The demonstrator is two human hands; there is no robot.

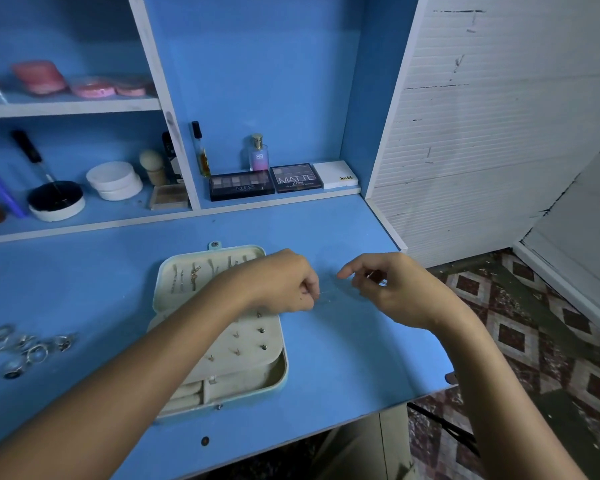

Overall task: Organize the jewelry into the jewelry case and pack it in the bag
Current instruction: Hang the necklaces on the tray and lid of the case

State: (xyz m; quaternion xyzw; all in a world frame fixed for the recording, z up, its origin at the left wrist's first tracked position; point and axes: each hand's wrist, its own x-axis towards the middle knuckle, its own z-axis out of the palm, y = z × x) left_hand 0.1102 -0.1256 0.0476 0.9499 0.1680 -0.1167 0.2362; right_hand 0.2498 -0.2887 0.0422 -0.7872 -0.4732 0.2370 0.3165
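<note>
- Both hands hover over the blue worktop (343, 358), and a fine chain (326, 295) stretches between them, thin and blurry.
- The left hand (284, 282) pinches one end of the chain with curled fingers, a closed grip right over the open jewelry case (222, 327).
- The right hand (392, 289) curls its fingers too, pinching the other end of the chain just to the right of the left grip.
- Under the left wrist, the case's cream panel holds stud earrings (250, 341) in rows; behind that grip, the lid carries hanging necklaces (194, 277).
- Far to the left of both grips, a loose heap of rings (25, 348) lies on the worktop, well apart from the case.
- Bare blue surface spreads right of the case, below the right grip, out to the worktop's front edge and right corner.
- Beyond the hands, a low shelf holds eyeshadow palettes (267, 183), a perfume bottle (258, 154) and a white box (335, 174).
- To the right of the right grip: a white ribbed wall (482, 116) and patterned floor tiles (534, 323).
</note>
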